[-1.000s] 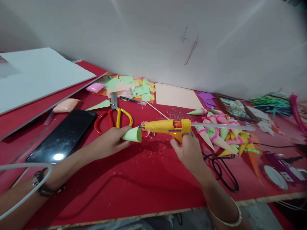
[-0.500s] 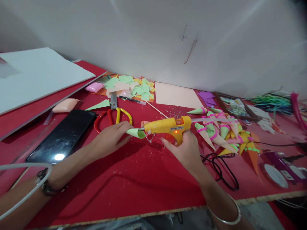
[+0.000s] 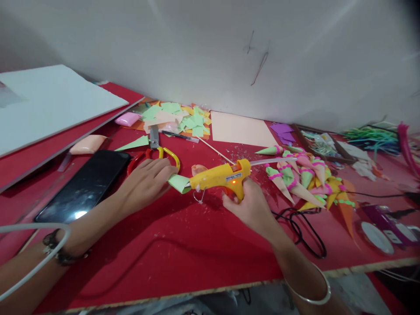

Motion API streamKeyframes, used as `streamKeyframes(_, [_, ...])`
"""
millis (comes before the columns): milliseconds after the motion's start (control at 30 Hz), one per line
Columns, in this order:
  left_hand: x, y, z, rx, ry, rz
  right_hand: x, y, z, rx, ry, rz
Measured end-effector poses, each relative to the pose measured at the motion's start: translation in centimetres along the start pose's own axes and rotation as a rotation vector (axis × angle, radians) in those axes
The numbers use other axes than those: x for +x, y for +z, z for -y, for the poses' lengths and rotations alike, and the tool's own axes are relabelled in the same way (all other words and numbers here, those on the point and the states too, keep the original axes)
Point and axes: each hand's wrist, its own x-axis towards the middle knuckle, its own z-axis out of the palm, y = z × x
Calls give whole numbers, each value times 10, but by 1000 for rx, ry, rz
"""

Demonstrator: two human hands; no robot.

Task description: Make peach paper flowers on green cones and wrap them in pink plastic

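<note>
My left hand (image 3: 149, 181) is closed on a light green paper cone (image 3: 179, 182), whose wide end faces right. In my right hand (image 3: 251, 201) is a yellow hot glue gun (image 3: 218, 177), gripped by its handle, with an orange light showing on it and a clear glue stick (image 3: 274, 160) out of its back. The metal nozzle tip is at the cone's opening; whether it touches the paper I cannot tell. A thin strand of glue hangs below the nozzle. Behind my left hand lie scissors (image 3: 154, 139) with red and yellow handles.
To the right lies a pile of decorated paper cones (image 3: 306, 177), with a coiled black cable (image 3: 306, 234) in front. A black phone (image 3: 87, 186) lies left of my hand. Paper scraps (image 3: 183, 118), a peach sheet (image 3: 243, 130) and a wooden stick (image 3: 215, 150) are farther back.
The glue gun and my right hand have shifted slightly left, the nozzle moving along with the cone. The cone has turned a little, and its opening now tilts more downward.
</note>
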Motion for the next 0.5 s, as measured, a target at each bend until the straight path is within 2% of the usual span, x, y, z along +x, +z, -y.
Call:
streamKeyframes(133, [1, -2, -1, 17, -31, 46, 0, -1, 0, 1, -6, 15])
streamKeyframes(500, [0, -4, -1, 125, -54, 18, 3, -5, -3, -78, -24, 24])
